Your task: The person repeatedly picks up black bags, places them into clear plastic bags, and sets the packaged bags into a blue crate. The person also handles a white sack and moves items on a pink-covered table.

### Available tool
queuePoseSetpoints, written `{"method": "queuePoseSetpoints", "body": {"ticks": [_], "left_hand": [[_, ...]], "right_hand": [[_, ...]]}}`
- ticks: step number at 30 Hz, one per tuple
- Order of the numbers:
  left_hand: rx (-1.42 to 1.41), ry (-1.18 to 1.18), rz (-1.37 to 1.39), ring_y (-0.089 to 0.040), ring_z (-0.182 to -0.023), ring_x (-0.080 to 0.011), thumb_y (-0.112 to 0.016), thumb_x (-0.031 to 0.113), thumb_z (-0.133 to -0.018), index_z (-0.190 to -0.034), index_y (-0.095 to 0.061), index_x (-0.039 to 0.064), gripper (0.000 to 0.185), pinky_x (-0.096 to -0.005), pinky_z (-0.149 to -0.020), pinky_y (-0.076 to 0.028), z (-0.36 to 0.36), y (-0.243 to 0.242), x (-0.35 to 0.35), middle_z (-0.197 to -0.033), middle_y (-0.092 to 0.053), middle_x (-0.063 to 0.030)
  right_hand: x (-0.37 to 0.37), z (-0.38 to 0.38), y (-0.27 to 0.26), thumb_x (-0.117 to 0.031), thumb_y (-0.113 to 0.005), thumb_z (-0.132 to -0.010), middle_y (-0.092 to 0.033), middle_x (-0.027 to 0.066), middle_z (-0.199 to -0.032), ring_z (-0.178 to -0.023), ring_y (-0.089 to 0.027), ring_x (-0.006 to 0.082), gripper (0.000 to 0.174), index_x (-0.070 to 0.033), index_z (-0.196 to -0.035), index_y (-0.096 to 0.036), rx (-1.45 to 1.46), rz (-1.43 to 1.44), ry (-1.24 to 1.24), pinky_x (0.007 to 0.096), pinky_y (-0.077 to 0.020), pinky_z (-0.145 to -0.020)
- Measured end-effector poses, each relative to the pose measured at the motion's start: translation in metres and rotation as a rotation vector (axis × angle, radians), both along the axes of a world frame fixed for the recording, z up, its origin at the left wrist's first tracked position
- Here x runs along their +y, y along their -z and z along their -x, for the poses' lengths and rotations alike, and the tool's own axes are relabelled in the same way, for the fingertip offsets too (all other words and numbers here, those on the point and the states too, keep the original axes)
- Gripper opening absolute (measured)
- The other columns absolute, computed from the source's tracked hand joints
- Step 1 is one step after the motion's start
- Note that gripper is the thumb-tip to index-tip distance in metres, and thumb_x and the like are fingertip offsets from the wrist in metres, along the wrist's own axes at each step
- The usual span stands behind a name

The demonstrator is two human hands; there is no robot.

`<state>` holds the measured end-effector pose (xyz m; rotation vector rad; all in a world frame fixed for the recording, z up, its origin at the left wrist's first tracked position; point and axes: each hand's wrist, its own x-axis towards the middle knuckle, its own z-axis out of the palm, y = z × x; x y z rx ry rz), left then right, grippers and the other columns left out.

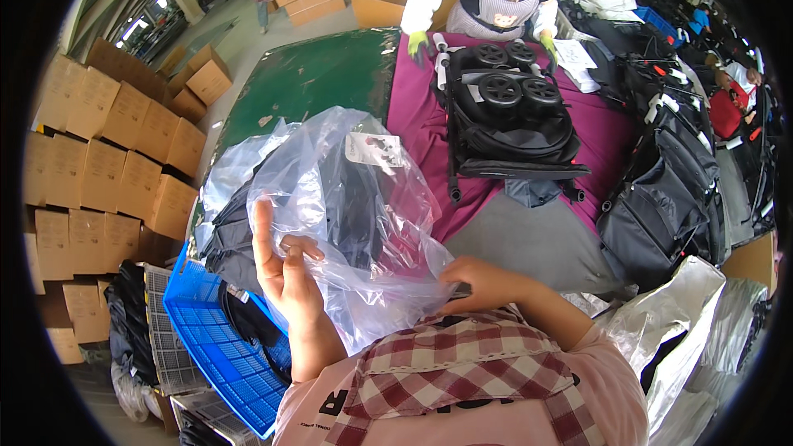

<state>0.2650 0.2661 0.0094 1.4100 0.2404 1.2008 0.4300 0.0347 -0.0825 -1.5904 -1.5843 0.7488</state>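
A large clear plastic bag (pixel 347 297) spreads in front of my body, with a printed card (pixel 375 150) showing at its far part. My left hand (pixel 288 275) holds the bag's left edge between thumb and fingers, its index finger stretched up against the film. Near my waist, my right hand (pixel 477 285) grips the gathered right edge of the same bag. Dark fabric shows through the film. Black fabric pieces (pixel 232 251) lie at the left under the bag. Beyond, a folded black stroller (pixel 511 118) rests wheels up on purple cloth (pixel 415 105).
Across the table stands a co-worker (pixel 499 6), gloved hands beside the stroller. A blue plastic crate (pixel 210 322) holding black parts is at my left. Stacked cartons (pixel 105 161) line the far left. Another black folded stroller (pixel 669 192) and white sacking (pixel 669 303) are at right.
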Motion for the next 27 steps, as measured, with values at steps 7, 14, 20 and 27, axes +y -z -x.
{"method": "queuePoseSetpoints", "body": {"ticks": [7, 14, 20, 27], "left_hand": [[0.075, 0.051, 0.037, -0.055, -0.064, -0.0112, -0.049, 0.002, -0.085, -0.144, -0.030, -0.008, 0.063, -0.0251, -0.064, -0.047, 0.015, 0.006, 0.005, -0.149, -0.035, -0.0206], [0.116, -0.131, -0.008, -0.056, -0.062, -0.0106, -0.051, 0.003, -0.088, -0.142, -0.030, -0.011, 0.060, -0.0234, -0.062, -0.047, 0.046, -0.007, -0.011, -0.148, -0.036, -0.0233], [0.174, -0.297, -0.098, -0.056, -0.059, -0.0111, -0.053, 0.006, -0.087, -0.143, -0.028, -0.011, 0.063, -0.0231, -0.060, -0.046, 0.055, -0.029, -0.039, -0.148, -0.033, -0.0271], [0.196, -0.054, -0.105, -0.057, -0.066, -0.0111, -0.050, 0.001, -0.086, -0.145, -0.026, -0.009, 0.064, -0.0250, -0.068, -0.048, -0.020, -0.033, -0.027, -0.150, -0.031, -0.0245]], "right_hand": [[-0.018, -0.005, -0.130, -0.035, -0.071, -0.083, -0.056, 0.0137, -0.105, -0.091, -0.053, 0.0266, 0.062, 0.007, -0.126, -0.055, 0.930, -0.575, -0.782, 0.0405, -0.0440, -0.080], [0.019, -0.002, -0.177, -0.025, -0.074, -0.080, -0.054, 0.0047, -0.081, -0.066, -0.053, 0.0207, 0.042, -0.004, -0.116, -0.067, 0.866, -0.489, -1.061, 0.0342, -0.0412, -0.058], [0.038, -0.027, -0.151, -0.030, -0.073, -0.081, -0.054, 0.0116, -0.102, -0.088, -0.055, 0.0272, 0.047, -0.002, -0.117, -0.064, 0.969, -0.571, -1.212, 0.0411, -0.0439, -0.077], [0.078, -0.009, 0.030, -0.059, -0.076, -0.065, -0.049, 0.0211, -0.136, -0.129, -0.043, 0.0341, 0.093, -0.010, -0.139, -0.046, -0.072, 0.170, -0.372, 0.0462, -0.0233, -0.111]]}}
